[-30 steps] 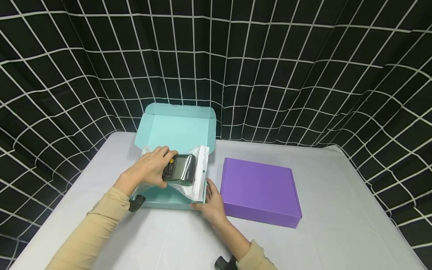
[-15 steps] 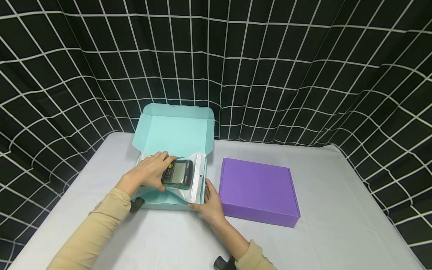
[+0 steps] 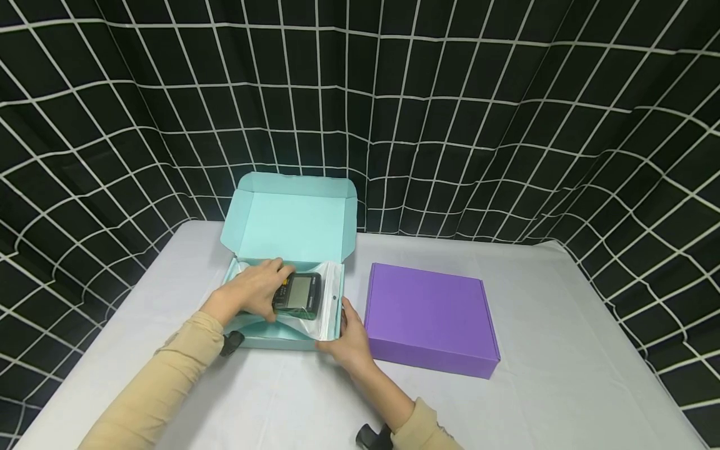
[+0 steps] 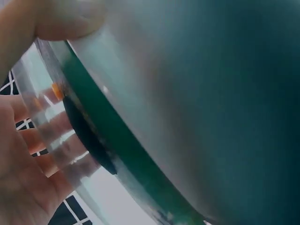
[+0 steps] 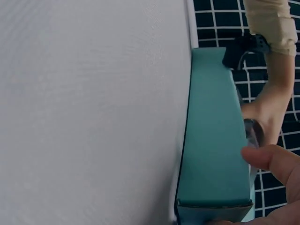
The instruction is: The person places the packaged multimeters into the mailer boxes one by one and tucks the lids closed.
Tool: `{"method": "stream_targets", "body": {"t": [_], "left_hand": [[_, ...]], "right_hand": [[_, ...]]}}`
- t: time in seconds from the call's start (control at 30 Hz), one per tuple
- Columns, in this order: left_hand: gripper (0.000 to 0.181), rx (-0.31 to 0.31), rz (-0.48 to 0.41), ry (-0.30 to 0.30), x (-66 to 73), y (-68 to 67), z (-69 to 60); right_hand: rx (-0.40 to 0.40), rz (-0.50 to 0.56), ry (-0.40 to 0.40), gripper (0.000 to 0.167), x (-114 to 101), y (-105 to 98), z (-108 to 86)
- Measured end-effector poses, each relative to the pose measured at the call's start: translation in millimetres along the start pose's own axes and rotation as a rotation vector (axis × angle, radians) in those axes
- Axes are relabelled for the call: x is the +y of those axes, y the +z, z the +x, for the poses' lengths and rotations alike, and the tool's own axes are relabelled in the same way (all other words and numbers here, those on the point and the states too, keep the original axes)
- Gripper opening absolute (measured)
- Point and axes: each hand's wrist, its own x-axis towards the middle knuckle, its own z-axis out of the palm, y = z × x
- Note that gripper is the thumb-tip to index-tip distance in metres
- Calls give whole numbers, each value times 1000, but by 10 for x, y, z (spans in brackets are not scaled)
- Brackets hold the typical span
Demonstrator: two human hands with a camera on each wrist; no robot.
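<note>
A black multimeter (image 3: pixel 300 292) with green sides and a grey screen lies inside a clear plastic bag with a white edge (image 3: pixel 333 299). My left hand (image 3: pixel 255 289) grips the bagged multimeter from above, over its left end. Both are within the open teal box (image 3: pixel 270 344), whose lid stands raised at the back. In the left wrist view, the thumb (image 4: pixel 70 18) and fingers lie on either side of the bagged multimeter, its green edge (image 4: pixel 112 126) showing. My right hand (image 3: pixel 353 340) holds the box's front right corner, thumb on the front wall (image 5: pixel 213 131).
A closed purple box (image 3: pixel 430 319) sits just right of the right hand on the white-covered table (image 3: pixel 562 350). Black curtains with a white grid (image 3: pixel 439 125) surround the table's back and sides. Black wrist cameras (image 3: pixel 232 343) hang from both forearms.
My left hand has lowered the bagged multimeter deeper into the teal box, and it lies flatter. The right hand keeps its hold on the corner. The head view shifted slightly at first.
</note>
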Motion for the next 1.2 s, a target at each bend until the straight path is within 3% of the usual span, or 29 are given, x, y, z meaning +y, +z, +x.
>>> {"method": "stream_targets", "body": {"t": [0.4,0.77,1.2], "left_hand": [[94,-98,67,-54,74,123,85],[95,-164,0,-90,93,196,94],[94,-165,-43,-101,98,193,104]], "right_hand": [[-7,-57,14,100,-50,-17,-22],[-12,-50,16,100,-35,-18,-23],[-15,-39,24,101,-4,-36,-4]]}}
